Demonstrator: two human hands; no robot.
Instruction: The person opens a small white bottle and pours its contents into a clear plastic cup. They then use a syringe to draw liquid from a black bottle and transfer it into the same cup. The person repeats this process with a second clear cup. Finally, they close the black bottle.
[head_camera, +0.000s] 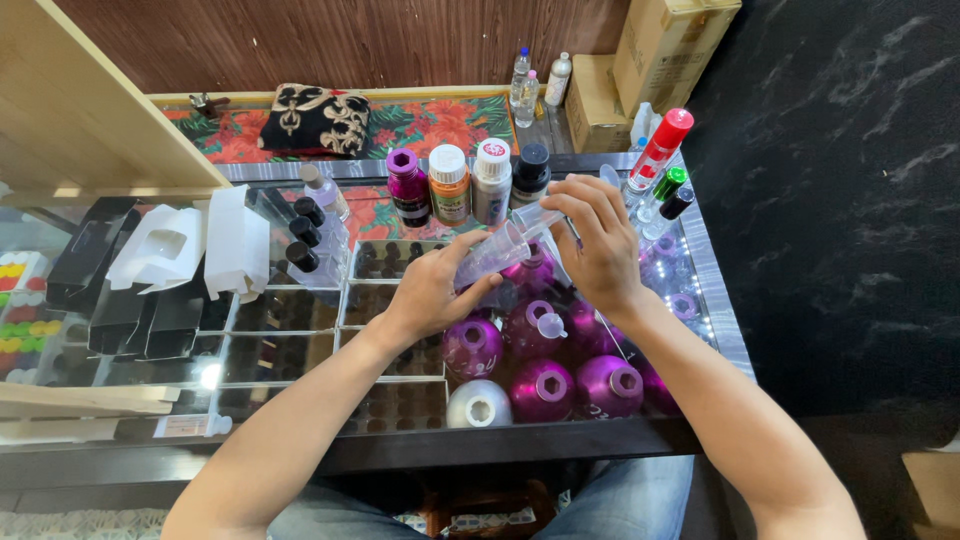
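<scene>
syringe (500, 250): clear plastic, held above the glass tabletop (300, 340), over the purple round bottles (545, 385)
long axis: tilted, low end near-left, high end far-right
left hand (432, 292): fingers clamped round the barrel's lower part
right hand (598, 245): fingers pinched together at the upper far end, touching it
nearer hand: both on it; left carries the barrel

bright, even light | glare on glass counter (215, 375) | sharp | edges bowed
</scene>
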